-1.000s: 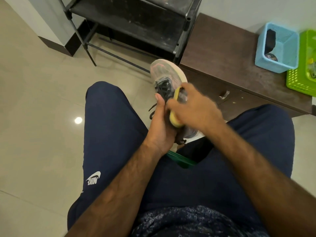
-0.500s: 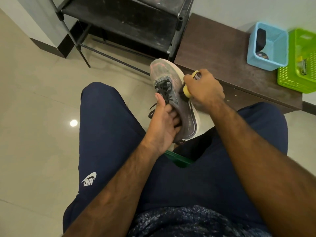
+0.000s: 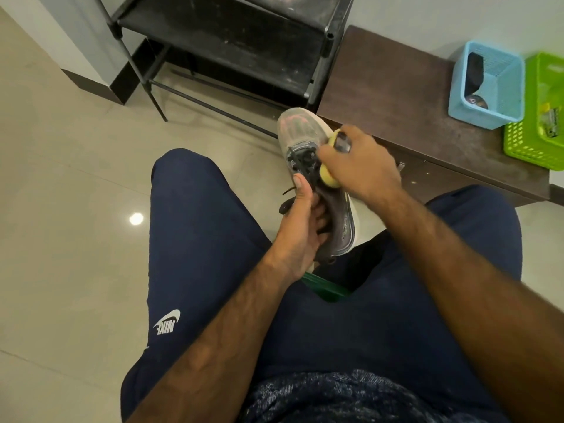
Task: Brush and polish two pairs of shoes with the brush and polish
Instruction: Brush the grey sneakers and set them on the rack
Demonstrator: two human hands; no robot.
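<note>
Glossy beige tiled floor (image 3: 61, 209), black metal shoe rack (image 3: 232, 41) at back, dark brown wooden surface (image 3: 396, 96) carrying a light blue plastic basket (image 3: 488, 87) and a green plastic basket (image 3: 540, 111). Seated person, grey mesh sneaker with pale sole (image 3: 297, 129) held up between the knees. Left hand (image 3: 299, 239) grips its heel end, fingers tucked into the opening. Right hand (image 3: 363, 166) is wrapped round a yellow-handled brush (image 3: 329, 178), pressed to the sneaker's side by the laces. Looks like the brushing stage on one shoe. No other shoes in view, so the count done can't be told. Polish tin not clearly identifiable; polishing likely remains.
</note>
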